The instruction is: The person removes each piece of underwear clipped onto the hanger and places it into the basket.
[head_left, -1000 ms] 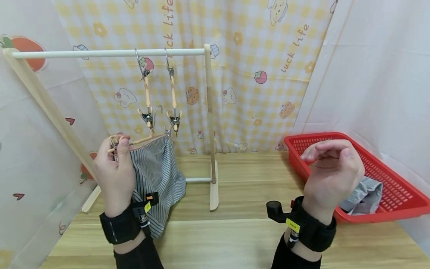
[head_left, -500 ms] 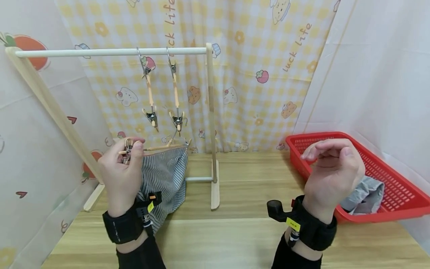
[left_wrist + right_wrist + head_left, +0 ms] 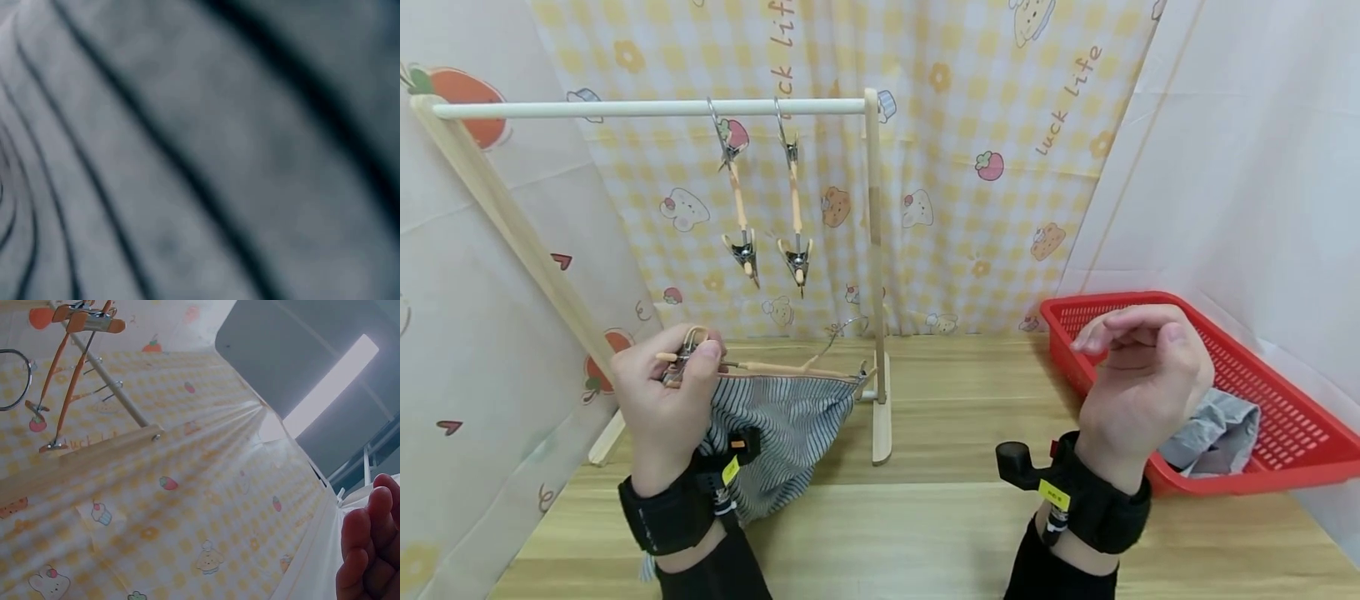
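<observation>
Two hands are up: my left hand point(image 3: 666, 392) pinches a clip hanger point(image 3: 760, 365) with striped cloth point(image 3: 790, 425), at 8 o'clock over the surface point(image 3: 940, 517); my right hand point(image 3: 1138, 375) hangs loosely curled, holding nothing, at 4 o'clock

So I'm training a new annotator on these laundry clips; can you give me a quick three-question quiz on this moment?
1. True or false: the left hand pinches a clip hanger that carries the striped cloth.
2. How many clip hangers hang on the wooden rack's rail? A) one B) two C) four
3. What lies in the red basket, and does the right hand hold anything?

Key
1. True.
2. B.
3. A grey garment; the right hand holds nothing, its fingers loosely curled above the table.
</observation>
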The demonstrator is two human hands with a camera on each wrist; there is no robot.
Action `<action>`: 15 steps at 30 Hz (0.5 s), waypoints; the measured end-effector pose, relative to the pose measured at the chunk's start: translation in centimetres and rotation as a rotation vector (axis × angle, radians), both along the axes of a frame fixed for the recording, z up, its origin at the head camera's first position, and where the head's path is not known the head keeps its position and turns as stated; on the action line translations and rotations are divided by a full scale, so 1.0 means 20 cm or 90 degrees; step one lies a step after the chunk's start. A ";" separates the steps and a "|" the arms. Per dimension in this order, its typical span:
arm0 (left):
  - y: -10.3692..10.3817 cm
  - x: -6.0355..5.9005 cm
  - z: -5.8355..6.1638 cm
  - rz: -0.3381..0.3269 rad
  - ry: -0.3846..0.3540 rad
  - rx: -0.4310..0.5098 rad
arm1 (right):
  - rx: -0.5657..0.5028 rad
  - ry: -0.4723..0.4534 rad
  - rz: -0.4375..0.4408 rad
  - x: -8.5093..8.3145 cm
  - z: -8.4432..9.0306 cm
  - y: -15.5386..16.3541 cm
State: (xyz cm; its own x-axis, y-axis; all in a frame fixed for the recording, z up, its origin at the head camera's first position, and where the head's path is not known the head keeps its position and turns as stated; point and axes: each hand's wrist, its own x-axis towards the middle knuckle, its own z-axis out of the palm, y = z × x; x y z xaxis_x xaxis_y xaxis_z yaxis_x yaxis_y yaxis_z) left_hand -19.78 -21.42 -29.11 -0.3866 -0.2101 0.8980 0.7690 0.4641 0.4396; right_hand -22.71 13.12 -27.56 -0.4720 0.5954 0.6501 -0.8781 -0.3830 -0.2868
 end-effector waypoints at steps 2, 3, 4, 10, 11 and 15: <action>0.01 0.02 0.00 -0.044 -0.006 0.029 | 0.001 -0.004 -0.002 0.00 0.00 0.00; 0.01 0.02 0.00 -0.062 -0.006 0.041 | 0.003 -0.005 -0.002 0.00 0.00 0.00; 0.01 0.03 -0.01 -0.078 -0.005 0.053 | 0.004 -0.005 0.000 0.00 -0.01 0.00; 0.01 0.03 -0.01 -0.171 0.016 0.132 | 0.009 -0.001 0.001 -0.01 -0.01 0.00; 0.01 0.03 -0.01 -0.181 0.018 0.144 | 0.007 -0.001 0.000 -0.02 -0.01 0.00; 0.02 0.03 0.00 -0.201 0.021 0.183 | 0.003 -0.003 0.000 -0.01 0.00 0.00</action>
